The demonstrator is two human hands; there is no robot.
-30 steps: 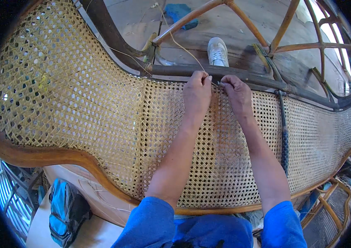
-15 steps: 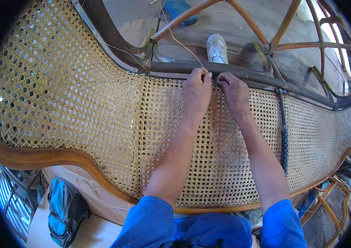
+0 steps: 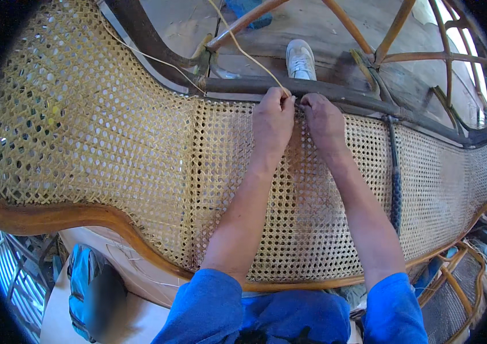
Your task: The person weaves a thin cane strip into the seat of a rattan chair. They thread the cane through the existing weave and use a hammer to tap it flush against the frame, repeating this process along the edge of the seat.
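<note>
Largest item: a broad, tan panel of openwork woven cane (image 3: 140, 149), spread beneath both forearms across most of the view. A dark brown, rounded rail (image 3: 243, 86) runs along its far edge; a glossy, honey-brown curved wooden rim (image 3: 77, 217) borders its near edge. A slim, dark upright rod (image 3: 395, 172) crosses the panel right of the right forearm. A teal and dark backpack (image 3: 81, 286), partly blurred, lies at lower left on a pale surface.

Left hand (image 3: 272, 123): at the panel's far edge, thumb and forefinger pinched together on the strand noted below. Right hand (image 3: 324, 123): just beside it, fingers curled at the same edge — whether they grip anything cannot be told.

A white laced shoe (image 3: 301, 57) shows beyond the rail. Smallest item: a thin, pale-tan cane strand (image 3: 250, 57) — it curves from the top of the view, over the rail, to the left fingertips.
</note>
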